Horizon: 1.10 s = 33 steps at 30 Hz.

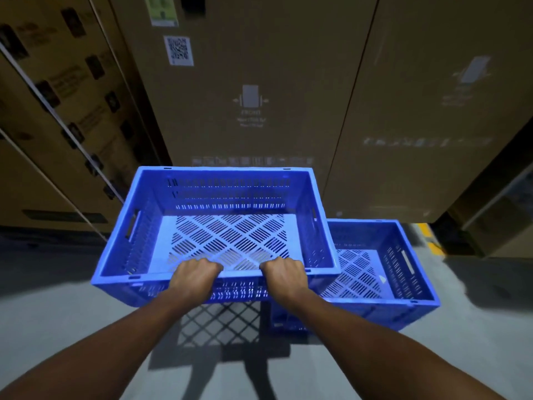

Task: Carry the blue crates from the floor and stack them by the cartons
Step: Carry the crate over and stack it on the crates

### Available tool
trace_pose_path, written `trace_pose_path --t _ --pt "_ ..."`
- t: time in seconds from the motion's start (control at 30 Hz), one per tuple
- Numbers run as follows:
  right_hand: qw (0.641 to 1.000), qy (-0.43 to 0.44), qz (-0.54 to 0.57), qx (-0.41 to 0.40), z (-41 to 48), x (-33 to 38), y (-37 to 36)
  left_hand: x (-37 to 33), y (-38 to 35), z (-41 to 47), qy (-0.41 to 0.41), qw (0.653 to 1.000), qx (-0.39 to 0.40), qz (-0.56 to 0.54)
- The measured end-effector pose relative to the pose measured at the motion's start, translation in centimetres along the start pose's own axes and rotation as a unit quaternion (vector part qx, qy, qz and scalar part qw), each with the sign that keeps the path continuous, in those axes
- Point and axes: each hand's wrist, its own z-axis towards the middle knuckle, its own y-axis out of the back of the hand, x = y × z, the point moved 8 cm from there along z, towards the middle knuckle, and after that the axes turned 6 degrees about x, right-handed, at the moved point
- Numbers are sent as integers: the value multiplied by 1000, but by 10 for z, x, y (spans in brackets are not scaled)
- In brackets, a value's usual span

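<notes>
I hold an empty blue slotted crate (219, 194) in the air above the grey floor, its lattice shadow falling beneath it. My left hand (193, 277) and my right hand (284, 275) both grip its near rim, side by side. A second blue crate (403, 264) rests on the floor to the right, partly covered by the held crate's right corner. Tall brown cartons (259, 90) stand directly behind both crates.
More cartons with white straps (57, 111) line the left side, and another carton (499, 215) juts in at the right. A yellow floor marking (429, 235) shows beside the resting crate. Grey concrete floor (57, 313) spreads left and toward me.
</notes>
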Motion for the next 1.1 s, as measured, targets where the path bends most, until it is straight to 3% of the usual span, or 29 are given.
trace_pose_path --t 0.37,0.73,1.1 --pt "999 17 -30 12 33 -4 -36 4 -62 47 -49 996 21 -72" --pt "1000 -26 4 15 39 -33 -36 -13 -32 69 -68 997 6 -37" --pt "998 -55 15 26 12 -114 -38 -96 -6 84 -107 994 8 -23"
